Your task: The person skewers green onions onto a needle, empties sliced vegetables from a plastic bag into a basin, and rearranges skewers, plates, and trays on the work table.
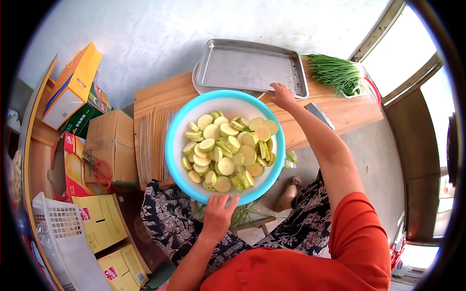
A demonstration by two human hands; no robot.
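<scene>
A large white basin with a blue rim (171,145) holds many round slices of pale green zucchini (225,166). It sits at the table's near edge, above my lap. My left hand (218,213) is closed on the basin's near rim, fingers over the edge. Stretched forward, my right hand (283,96) is at the near edge of a rectangular metal tray (247,65), fingers apart and nothing visible in them. Whether it touches the tray I cannot tell. Under the tray shows part of a round pale plate or lid (196,80).
Wooden skewers (154,140) lie left of the basin on the wooden table (344,114). A cleaver (319,114) and a bundle of green chives (332,72) are on the right. Cardboard boxes (114,143), red-handled scissors (102,173) and a white plastic basket (58,233) stand at left.
</scene>
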